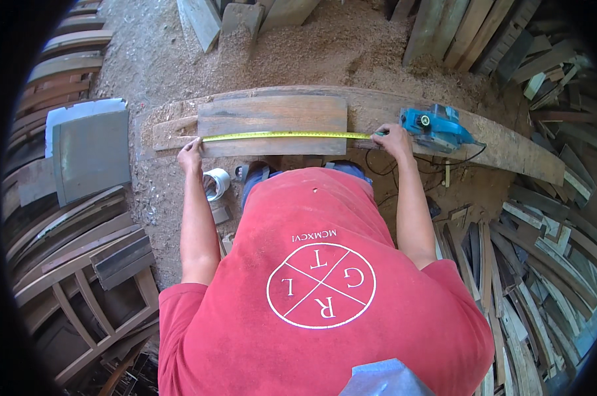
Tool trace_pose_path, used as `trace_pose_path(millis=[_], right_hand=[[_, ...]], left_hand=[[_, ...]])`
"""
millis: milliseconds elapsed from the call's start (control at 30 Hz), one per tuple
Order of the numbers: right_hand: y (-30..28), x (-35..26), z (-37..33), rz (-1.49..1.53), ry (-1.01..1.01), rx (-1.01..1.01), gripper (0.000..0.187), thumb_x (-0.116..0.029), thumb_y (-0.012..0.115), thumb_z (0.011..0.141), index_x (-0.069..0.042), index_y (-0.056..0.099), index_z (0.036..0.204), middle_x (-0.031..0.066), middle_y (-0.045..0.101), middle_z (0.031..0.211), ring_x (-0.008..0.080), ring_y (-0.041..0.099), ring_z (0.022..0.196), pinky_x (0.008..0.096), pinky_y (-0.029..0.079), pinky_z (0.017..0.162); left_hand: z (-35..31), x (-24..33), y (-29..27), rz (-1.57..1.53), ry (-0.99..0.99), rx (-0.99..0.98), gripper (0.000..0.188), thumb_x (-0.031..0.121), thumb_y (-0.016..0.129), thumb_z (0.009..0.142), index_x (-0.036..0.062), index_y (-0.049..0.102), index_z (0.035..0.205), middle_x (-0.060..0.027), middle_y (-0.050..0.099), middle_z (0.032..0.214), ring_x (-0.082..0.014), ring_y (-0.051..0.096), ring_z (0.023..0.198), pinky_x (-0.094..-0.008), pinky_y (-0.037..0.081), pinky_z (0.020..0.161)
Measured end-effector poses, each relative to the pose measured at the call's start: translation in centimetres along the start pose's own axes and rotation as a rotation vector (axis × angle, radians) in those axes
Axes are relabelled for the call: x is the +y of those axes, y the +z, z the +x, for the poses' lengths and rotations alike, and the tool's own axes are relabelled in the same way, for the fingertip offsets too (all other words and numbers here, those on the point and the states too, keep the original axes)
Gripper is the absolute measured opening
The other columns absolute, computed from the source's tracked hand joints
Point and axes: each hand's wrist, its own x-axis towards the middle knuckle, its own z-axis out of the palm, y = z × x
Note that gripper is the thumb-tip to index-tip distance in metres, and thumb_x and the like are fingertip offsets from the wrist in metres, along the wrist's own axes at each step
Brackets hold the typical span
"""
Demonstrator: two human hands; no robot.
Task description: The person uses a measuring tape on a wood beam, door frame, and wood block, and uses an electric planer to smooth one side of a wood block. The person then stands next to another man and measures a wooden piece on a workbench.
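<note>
A yellow tape measure [278, 134] is stretched lengthwise across a wide brown wooden board [272, 112]. At the board's left edge, the fingers of my left hand [190, 154] pinch the end of the tape. Past the right edge, my right hand [396, 141] is closed around the tape measure's body, of which only a small greenish part shows. The board lies flat on a long plank bench [509, 148]. Just right of my right hand, a blue electric planer [433, 125] rests on the bench, its dark cord trailing off it.
A smaller wood piece [173, 132] lies at the bench's left end. Below it stands a white bucket [216, 183]. Grey panels [94, 155] and a wooden frame [87, 303] are stacked at left. Piled wood strips [529, 310] fill the right side. Sawdust [153, 53] covers the ground.
</note>
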Motion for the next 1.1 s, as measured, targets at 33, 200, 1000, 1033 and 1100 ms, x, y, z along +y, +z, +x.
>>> trace_pose_path(millis=[33, 200, 1000, 1033, 1100], right_hand=[[0.0, -0.1, -0.1, -0.006, 0.001, 0.004, 0.028, -0.036, 0.079, 0.072, -0.013, 0.077, 0.088, 0.0121, 0.074, 0.088, 0.0297, 0.07, 0.086, 0.0388, 0.054, 0.079], [0.1, -0.3, -0.1, -0.038, 0.01, 0.018, 0.033, -0.041, 0.081, 0.071, -0.013, 0.077, 0.089, 0.0128, 0.074, 0.089, 0.0312, 0.07, 0.088, 0.0397, 0.054, 0.08], [0.9, 0.0, 0.9, -0.03, 0.038, -0.022, 0.037, -0.042, 0.084, 0.068, -0.016, 0.078, 0.093, 0.0157, 0.073, 0.096, 0.0327, 0.069, 0.093, 0.0428, 0.054, 0.083], [0.9, 0.1, 0.9, -0.027, 0.036, -0.018, 0.037, -0.042, 0.084, 0.068, -0.016, 0.078, 0.093, 0.0157, 0.073, 0.096, 0.0327, 0.069, 0.093, 0.0429, 0.054, 0.083], [1.0, 0.1, 0.9, -0.021, 0.033, -0.012, 0.036, -0.042, 0.084, 0.068, -0.016, 0.078, 0.093, 0.0157, 0.073, 0.096, 0.0328, 0.069, 0.093, 0.0429, 0.054, 0.083]], left_hand=[[0.0, 0.0, 0.0, -0.002, -0.002, 0.002, 0.028, 0.023, 0.08, 0.081, 0.0047, 0.077, 0.102, -0.0067, 0.074, 0.096, -0.0141, 0.065, 0.086, -0.0295, 0.049, 0.081], [0.1, -0.3, -0.2, -0.003, -0.003, 0.001, 0.028, 0.023, 0.08, 0.081, 0.0047, 0.077, 0.102, -0.0066, 0.074, 0.096, -0.014, 0.065, 0.087, -0.0294, 0.048, 0.082], [-0.3, 0.2, 0.0, -0.023, -0.01, 0.003, 0.028, 0.021, 0.079, 0.082, 0.0031, 0.076, 0.103, -0.0073, 0.074, 0.098, -0.0151, 0.066, 0.088, -0.0292, 0.049, 0.082], [-0.4, 0.4, 0.1, -0.022, -0.011, 0.004, 0.028, 0.021, 0.079, 0.082, 0.0031, 0.076, 0.103, -0.0075, 0.074, 0.098, -0.0154, 0.066, 0.088, -0.0294, 0.049, 0.083], [-0.6, 0.6, 0.1, -0.004, -0.009, 0.01, 0.029, 0.022, 0.079, 0.082, 0.0037, 0.076, 0.104, -0.0075, 0.074, 0.098, -0.0153, 0.066, 0.088, -0.0295, 0.049, 0.083]])
